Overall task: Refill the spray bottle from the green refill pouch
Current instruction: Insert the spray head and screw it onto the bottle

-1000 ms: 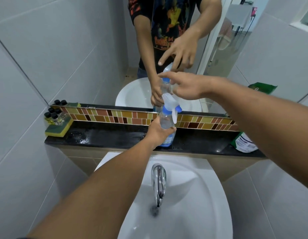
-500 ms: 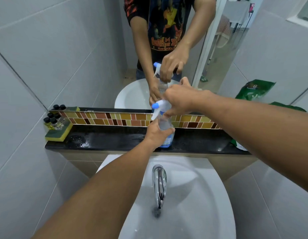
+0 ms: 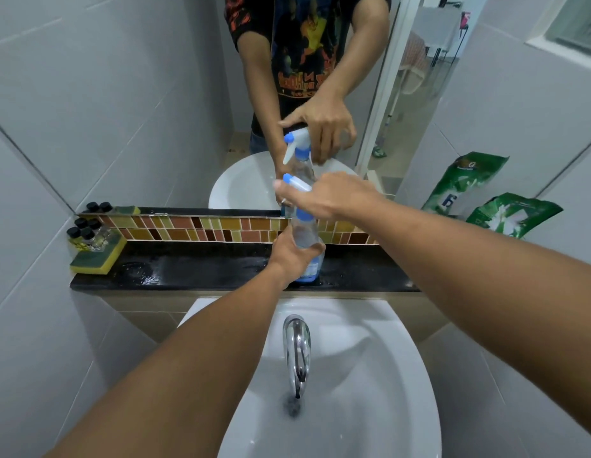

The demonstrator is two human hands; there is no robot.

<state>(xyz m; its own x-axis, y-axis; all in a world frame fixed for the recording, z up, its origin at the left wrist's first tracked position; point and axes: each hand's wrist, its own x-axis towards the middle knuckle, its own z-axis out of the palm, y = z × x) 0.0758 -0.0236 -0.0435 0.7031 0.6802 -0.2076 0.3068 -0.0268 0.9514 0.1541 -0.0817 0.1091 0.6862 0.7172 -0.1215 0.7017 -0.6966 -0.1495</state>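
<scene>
Here, a black shelf (image 3: 195, 271) runs along the wall under a mirror (image 3: 122, 94), just behind a white sink (image 3: 380, 375) with one chrome tap (image 3: 296, 352). At the shelf's left end lies one yellow-and-green sponge (image 3: 96, 259), and on it stand small black-capped bottles (image 3: 84, 231); four caps show, with more doubled in the mirror. A band of brown and yellow mosaic tile (image 3: 201, 228) lines the wall between shelf and mirror.

One spray bottle (image 3: 305, 239), clear with a blue collar, stands upright on the shelf, roughly above the tap. The left hand (image 3: 289, 256) wraps its lower body, fingers curled round it from the left. The right hand (image 3: 330, 196) comes in from the right and closes over the white trigger head (image 3: 297, 183), whose blue nozzle tip points left, thumb pressed along the front of it. So both grips are on the one bottle, one low and one on top, and the right forearm crosses in front of the shelf's right stretch.

One green refill pouch (image 3: 515, 214) stands at the far right, past the right forearm and well apart from both hands, its lower part hidden by that arm. Its reflection shows as a second green shape in the mirror just beside it.
</scene>
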